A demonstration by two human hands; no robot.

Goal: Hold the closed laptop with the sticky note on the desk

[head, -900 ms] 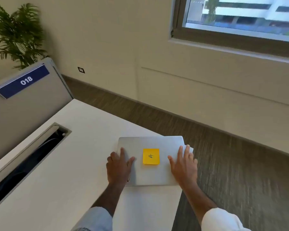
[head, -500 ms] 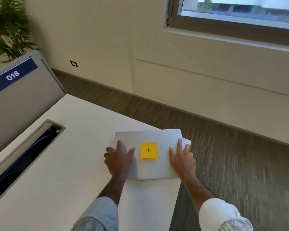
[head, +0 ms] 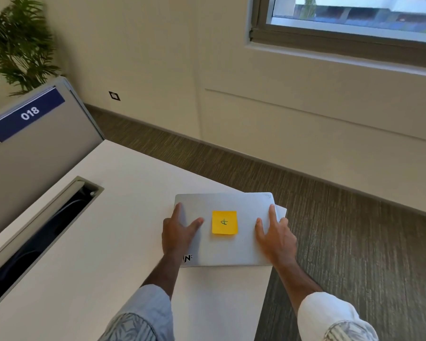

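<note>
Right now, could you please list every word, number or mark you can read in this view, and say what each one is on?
"018": white digits on the blue sign atop the grey desk partition.
One handwritten mark, perhaps a "4" or a "d", unclear: on the yellow sticky note on the closed laptop.
Black sticker lettering ending in "N": on the laptop's near corner, partly hidden by the left hand, not fully readable.

A potted plant [head: 15,45] stands behind a grey divider [head: 35,153] bearing a blue "018" sign [head: 27,114]; a window [head: 354,16] sits above brown carpet [head: 342,217]
</note>
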